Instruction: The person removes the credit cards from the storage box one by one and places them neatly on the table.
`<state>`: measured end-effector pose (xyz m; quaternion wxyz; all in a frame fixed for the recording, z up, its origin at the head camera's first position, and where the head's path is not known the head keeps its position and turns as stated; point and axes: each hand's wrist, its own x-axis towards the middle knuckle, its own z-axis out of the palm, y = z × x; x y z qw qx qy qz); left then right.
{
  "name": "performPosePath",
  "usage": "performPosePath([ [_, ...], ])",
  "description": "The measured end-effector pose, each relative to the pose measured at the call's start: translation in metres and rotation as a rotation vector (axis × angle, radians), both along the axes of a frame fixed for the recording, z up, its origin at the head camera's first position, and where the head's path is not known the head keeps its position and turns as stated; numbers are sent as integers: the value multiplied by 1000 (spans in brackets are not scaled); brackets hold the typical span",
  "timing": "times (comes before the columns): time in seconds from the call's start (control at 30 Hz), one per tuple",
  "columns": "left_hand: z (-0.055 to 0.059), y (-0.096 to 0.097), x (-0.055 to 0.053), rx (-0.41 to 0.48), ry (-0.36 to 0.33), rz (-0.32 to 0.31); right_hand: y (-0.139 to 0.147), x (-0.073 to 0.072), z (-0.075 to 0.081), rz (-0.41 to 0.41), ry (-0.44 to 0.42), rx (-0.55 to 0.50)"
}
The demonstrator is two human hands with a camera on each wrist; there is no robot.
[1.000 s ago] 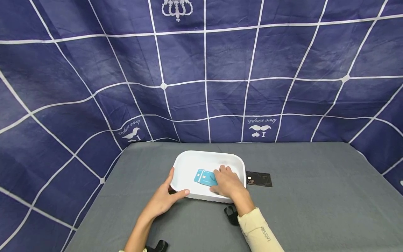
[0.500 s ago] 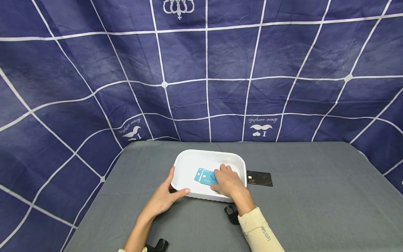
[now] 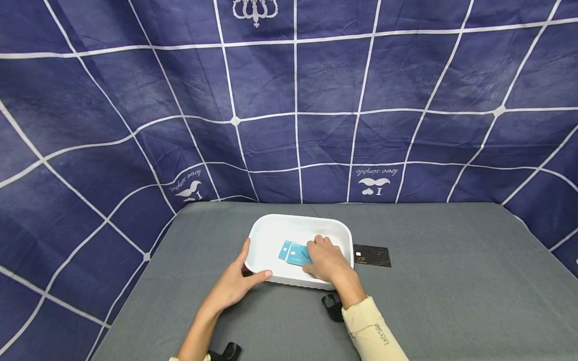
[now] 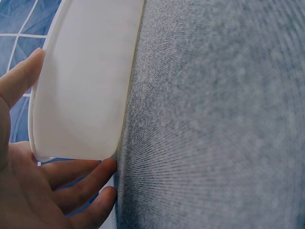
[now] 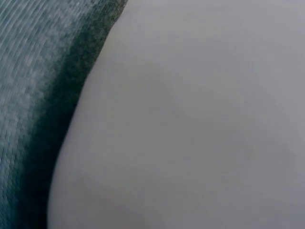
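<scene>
Grey cloth (image 3: pixel 451 281) sprawls beyond the right edge (image 3: pixel 350 241) of the white tray (image 3: pixel 270 238).

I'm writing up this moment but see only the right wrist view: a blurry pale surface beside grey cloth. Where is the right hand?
Observer: In the head view, the right hand is inside a shallow white tray with rounded corners.
Operator: Over what, exactly?
Observer: It partly covers flat, light-blue rectangular cards, at least two, overlapping; whether it grips one, I can't tell.
Operator: And the left hand?
Observer: It holds the tray's near left corner, thumb on the near side.
</scene>
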<state>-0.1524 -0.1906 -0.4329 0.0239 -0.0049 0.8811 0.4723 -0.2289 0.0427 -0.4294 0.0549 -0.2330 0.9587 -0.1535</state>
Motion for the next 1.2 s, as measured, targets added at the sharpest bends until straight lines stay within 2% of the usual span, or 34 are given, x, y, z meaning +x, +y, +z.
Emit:
performPosePath([
  [0.4, -1, -1, -1, 15, -1, -11, 2, 0, 0, 35, 97, -55],
  [0.67, -1, -2, -1, 11, -6, -9, 3, 1, 2, 37, 143, -165],
  [0.97, 0, -5, -1, 25, -6, -12, 5, 6, 4, 38, 200, -244],
  [1.2, 1, -3, -1, 10, -16, -9, 7, 10, 9, 21, 229, -237],
])
